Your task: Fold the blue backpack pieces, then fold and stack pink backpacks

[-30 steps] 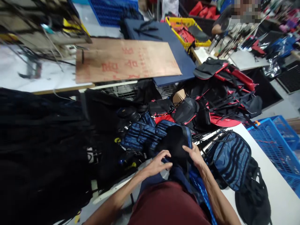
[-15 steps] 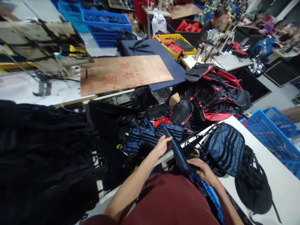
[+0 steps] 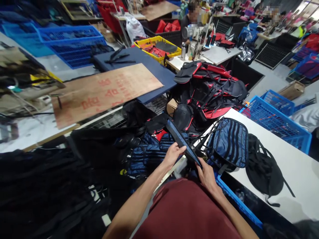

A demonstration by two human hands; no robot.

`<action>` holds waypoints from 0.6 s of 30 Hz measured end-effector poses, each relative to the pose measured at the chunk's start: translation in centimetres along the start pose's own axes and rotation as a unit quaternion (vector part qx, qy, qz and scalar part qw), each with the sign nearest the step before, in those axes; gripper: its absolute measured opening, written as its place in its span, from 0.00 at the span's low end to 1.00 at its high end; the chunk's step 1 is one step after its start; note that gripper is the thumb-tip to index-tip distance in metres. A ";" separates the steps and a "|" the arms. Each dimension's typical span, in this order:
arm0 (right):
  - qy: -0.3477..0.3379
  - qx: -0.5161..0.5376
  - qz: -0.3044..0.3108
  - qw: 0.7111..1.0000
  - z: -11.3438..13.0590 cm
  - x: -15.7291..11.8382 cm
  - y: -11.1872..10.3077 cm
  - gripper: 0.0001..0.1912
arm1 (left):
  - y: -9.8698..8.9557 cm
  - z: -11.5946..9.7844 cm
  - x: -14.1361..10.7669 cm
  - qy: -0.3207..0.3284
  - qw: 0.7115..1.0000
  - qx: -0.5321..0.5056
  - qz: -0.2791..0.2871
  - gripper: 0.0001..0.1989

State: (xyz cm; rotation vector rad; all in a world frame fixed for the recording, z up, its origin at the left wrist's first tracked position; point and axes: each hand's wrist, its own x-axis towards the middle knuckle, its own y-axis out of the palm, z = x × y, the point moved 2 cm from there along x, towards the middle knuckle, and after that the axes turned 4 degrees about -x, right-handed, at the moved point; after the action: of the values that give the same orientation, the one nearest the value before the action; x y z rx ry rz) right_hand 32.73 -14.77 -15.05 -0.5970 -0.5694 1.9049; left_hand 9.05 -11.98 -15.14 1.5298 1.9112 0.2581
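In front of my body a long, narrow black-and-blue fabric piece [image 3: 178,135] slants from upper left to lower right. My left hand [image 3: 174,154] pinches it near its middle, thumb on top. At its lower end my right hand [image 3: 206,173] is closed on the edge. Just right of it, a blue bag panel with black stripes [image 3: 231,142] lies on the white table [image 3: 286,159]. A black fabric piece with straps [image 3: 264,169] rests beside that panel. Below and behind my left hand are more blue striped pieces [image 3: 147,155], partly in shadow.
Red-and-black bags [image 3: 211,89] form a heap beyond the table. Dark fabric [image 3: 50,192] fills the left side. A brown board [image 3: 107,91] lies across a blue-topped table [image 3: 154,71]. Blue crates [image 3: 279,119] stand at right. A person [image 3: 190,16] sits at a sewing machine behind.
My view has swung to the right. The fabric piece now looks narrower, seen more edge-on, and both hands still hold it. A blue crate edge has come into view beside my right arm.
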 end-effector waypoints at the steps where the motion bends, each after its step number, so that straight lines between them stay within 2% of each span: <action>1: -0.010 -0.008 0.004 1.000 -0.4 -0.3 -0.4 0.22 | -0.6 -1.2 0.6 0.030 0.999 -0.002 -0.032 0.28; 3: -0.018 -0.002 0.031 0.999 -1.0 -0.7 -1.4 0.22 | -1.7 -3.5 1.8 0.091 0.991 -0.026 -0.100 0.27; 5: -0.002 0.034 0.086 0.996 -1.0 -0.8 -2.0 0.23 | -1.7 -5.1 2.5 0.119 0.984 -0.041 -0.130 0.28; 7: 0.020 0.091 0.132 0.987 -0.4 -0.2 -1.9 0.29 | -0.3 -5.4 2.3 0.112 0.987 -0.044 -0.103 0.30; 8: 0.028 0.121 0.132 0.983 0.0 0.5 -1.6 0.31 | 0.8 -5.1 2.0 0.101 0.991 -0.043 -0.077 0.31; 9: 0.034 0.146 0.113 0.982 0.5 1.3 -1.2 0.31 | 2.0 -4.7 1.5 0.089 0.994 -0.039 -0.048 0.30; 11: 0.045 0.168 0.032 0.984 1.6 3.2 -0.2 0.30 | 4.5 -3.6 0.2 0.075 0.997 -0.015 0.007 0.28; 14: 0.062 0.137 -0.076 0.986 2.8 6.1 0.9 0.28 | 7.3 -2.2 -1.4 0.073 0.991 0.069 0.085 0.28; 16: 0.054 0.108 -0.125 0.985 3.3 7.8 0.1 0.27 | 7.6 -1.7 -2.0 0.064 0.982 0.127 0.124 0.33; 18: 0.030 0.079 -0.177 0.981 3.1 9.5 -2.6 0.27 | 5.9 -2.2 -2.3 0.041 0.969 0.203 0.137 0.36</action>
State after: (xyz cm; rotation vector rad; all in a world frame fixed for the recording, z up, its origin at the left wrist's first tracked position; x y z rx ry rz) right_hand 29.14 -5.44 -12.48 -0.4161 -0.4470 1.5730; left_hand 12.61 -11.89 -9.49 2.0892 1.8907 0.0486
